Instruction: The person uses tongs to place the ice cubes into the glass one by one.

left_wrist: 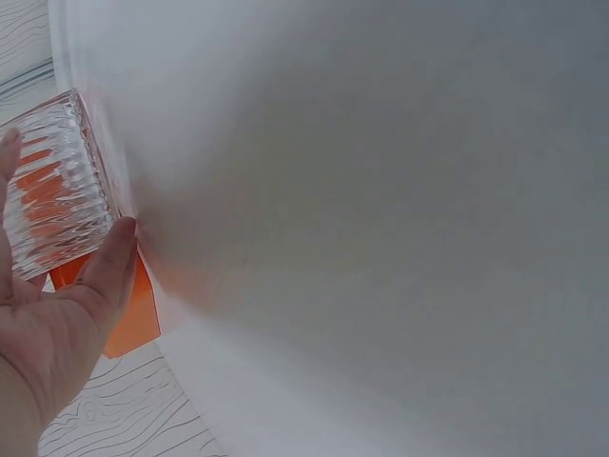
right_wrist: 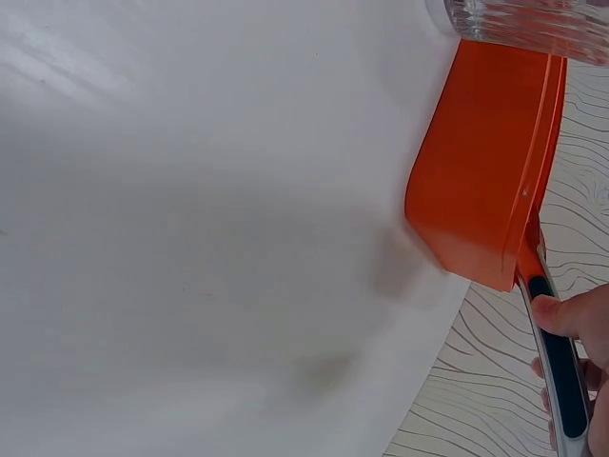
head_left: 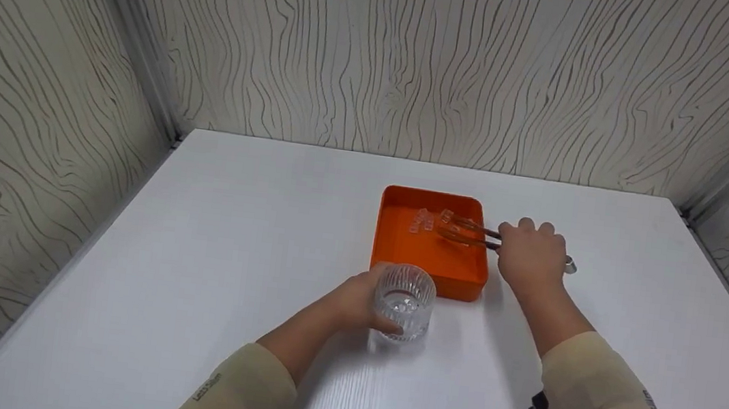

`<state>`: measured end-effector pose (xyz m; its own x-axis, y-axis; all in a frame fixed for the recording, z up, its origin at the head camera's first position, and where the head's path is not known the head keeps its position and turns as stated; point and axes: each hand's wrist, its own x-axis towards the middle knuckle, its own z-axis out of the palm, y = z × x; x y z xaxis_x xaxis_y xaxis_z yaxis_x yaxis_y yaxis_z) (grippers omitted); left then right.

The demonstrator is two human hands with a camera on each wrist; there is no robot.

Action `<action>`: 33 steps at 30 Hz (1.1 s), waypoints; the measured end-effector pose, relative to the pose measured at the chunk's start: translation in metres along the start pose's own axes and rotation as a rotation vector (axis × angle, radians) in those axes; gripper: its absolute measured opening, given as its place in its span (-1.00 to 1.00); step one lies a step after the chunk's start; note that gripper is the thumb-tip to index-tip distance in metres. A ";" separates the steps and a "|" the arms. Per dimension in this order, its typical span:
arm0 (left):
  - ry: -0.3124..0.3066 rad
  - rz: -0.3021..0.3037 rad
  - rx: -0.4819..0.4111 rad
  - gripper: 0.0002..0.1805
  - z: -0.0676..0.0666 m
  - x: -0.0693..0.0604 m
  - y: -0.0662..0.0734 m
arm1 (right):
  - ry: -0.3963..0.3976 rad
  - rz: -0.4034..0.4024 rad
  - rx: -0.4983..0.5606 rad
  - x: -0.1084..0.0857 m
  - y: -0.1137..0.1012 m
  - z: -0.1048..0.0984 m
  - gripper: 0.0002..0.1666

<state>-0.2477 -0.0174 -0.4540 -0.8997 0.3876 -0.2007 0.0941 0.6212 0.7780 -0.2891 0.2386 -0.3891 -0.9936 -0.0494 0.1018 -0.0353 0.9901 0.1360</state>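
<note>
Your two beige sleeves lay nearest, over one white table. One orange tray stood on it. Your left hand curled its fingers round one glass just beside the tray's near side; your right hand gripped one pair of tongs, both tips over the tray. Several clear cubes lay inside, too small to count surely.
</note>
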 end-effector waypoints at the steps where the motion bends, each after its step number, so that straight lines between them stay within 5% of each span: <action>1: -0.002 0.002 -0.007 -0.04 0.000 0.000 0.000 | 0.000 0.000 -0.003 0.000 -0.001 0.000 -0.67; 18: -0.002 0.027 0.011 -0.03 -0.001 0.000 -0.001 | -0.012 0.014 -0.048 0.005 -0.008 0.002 -0.69; 33: -0.003 0.052 0.013 -0.04 -0.001 0.000 0.000 | -0.102 0.021 0.071 0.004 -0.009 0.000 -0.80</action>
<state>-0.2481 -0.0179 -0.4538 -0.8922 0.4215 -0.1621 0.1459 0.6088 0.7798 -0.2924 0.2297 -0.3900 -0.9998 -0.0184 0.0026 -0.0182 0.9977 0.0647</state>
